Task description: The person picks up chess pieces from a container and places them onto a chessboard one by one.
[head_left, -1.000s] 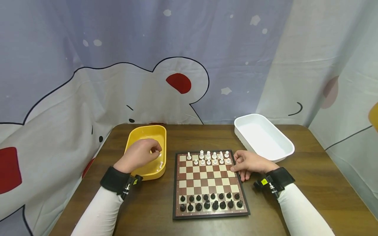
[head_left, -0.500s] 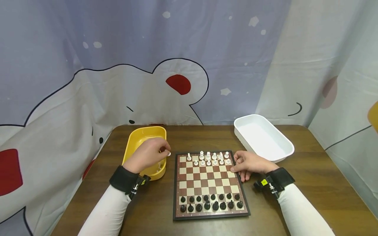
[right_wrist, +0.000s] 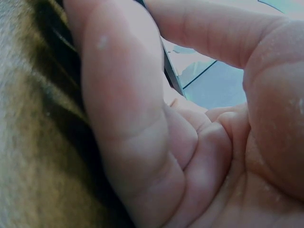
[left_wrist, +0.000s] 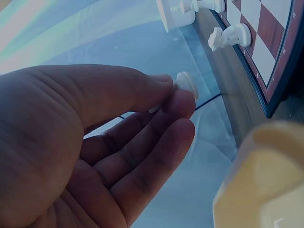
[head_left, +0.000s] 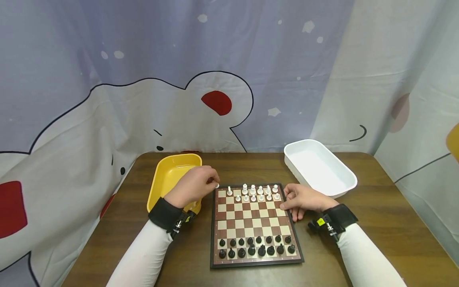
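My left hand [head_left: 196, 184] pinches a small white chess piece [left_wrist: 187, 84] between thumb and fingertips, its base outward. Most of the piece is hidden, so its kind cannot be told. The hand is just off the far left corner of the chessboard [head_left: 247, 223], near the right rim of the yellow tray [head_left: 157, 175]. With its thumb on the board's right edge, my right hand [head_left: 305, 199] holds the board, other fingers curled down beside it. White pieces [head_left: 253, 189] stand in two rows at the far side, with gaps at the left end. Black pieces [head_left: 251, 250] fill two near rows.
An open white tray [head_left: 319, 169] stands behind my right hand at the back right. The wooden table [head_left: 179, 247] carries everything. A patterned curtain [head_left: 172, 115] hangs directly behind the table.
My left hand has moved right, out of the yellow tray to the board's far left corner, carrying the white piece. My right hand stays on the board's edge.
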The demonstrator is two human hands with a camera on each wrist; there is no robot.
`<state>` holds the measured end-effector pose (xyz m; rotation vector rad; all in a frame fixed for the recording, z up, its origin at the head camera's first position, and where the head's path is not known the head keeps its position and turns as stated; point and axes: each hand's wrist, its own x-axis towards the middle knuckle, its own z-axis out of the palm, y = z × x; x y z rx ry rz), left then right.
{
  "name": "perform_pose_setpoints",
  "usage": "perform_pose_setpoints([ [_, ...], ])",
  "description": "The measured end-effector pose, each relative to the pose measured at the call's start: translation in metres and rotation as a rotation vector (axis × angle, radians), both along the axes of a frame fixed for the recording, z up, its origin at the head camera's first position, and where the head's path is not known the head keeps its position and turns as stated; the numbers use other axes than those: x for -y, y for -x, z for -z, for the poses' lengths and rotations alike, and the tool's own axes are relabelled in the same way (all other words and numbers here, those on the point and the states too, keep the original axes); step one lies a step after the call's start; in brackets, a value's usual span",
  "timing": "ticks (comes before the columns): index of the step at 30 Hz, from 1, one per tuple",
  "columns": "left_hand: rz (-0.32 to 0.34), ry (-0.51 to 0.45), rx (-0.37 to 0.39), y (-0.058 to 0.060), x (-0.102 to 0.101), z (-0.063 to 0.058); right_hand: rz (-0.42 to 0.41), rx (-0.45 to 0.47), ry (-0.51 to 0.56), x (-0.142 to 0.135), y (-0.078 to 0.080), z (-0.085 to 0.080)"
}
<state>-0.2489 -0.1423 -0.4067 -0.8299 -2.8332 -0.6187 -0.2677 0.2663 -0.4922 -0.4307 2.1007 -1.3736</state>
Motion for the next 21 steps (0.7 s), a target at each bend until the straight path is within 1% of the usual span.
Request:
perform_pose_setpoints([
  [8, 0.030, 0.032, -0.019, 0.006, -0.011, 0.004, -0.002, -0.015, -0.012, 0.001, 0.001, 0.001],
  [16, 0.040, 0.078, 0.001, 0.010, -0.017, 0.014, 0.013, -0.002, -0.003, 0.001, 0.002, 0.003],
  [21, 0.040, 0.103, 0.006, 0.011, -0.022, 0.020, 0.013, -0.002, -0.006, -0.001, 0.002, 0.004],
])
